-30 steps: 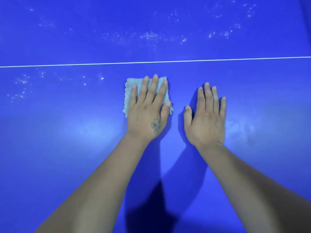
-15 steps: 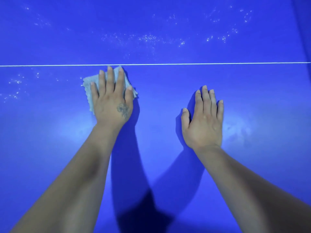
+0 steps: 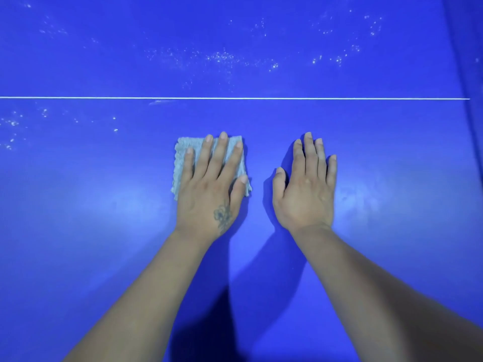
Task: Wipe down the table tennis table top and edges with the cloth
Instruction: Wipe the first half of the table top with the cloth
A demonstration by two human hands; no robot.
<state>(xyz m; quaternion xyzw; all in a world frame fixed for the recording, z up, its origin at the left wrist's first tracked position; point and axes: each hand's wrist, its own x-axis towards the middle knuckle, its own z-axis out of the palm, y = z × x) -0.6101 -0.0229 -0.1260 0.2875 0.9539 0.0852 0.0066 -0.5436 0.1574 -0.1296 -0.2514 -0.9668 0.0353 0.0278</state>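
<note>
Head view looks down on a blue table tennis table (image 3: 78,231) crossed by a thin white line (image 3: 235,98). Nearer than the line, the left hand (image 3: 209,189) presses flat, fingers straight and spread, on a pale folded cloth (image 3: 180,165) lying on the top. Just right of the cloth, the right hand (image 3: 305,189) rests palm-down on bare surface, fingers straight, holding nothing. White specks (image 3: 222,57) scatter beyond the line, and more specks (image 3: 13,124) lie left of the cloth. Both forearms cast dark shadows toward the viewer.
</note>
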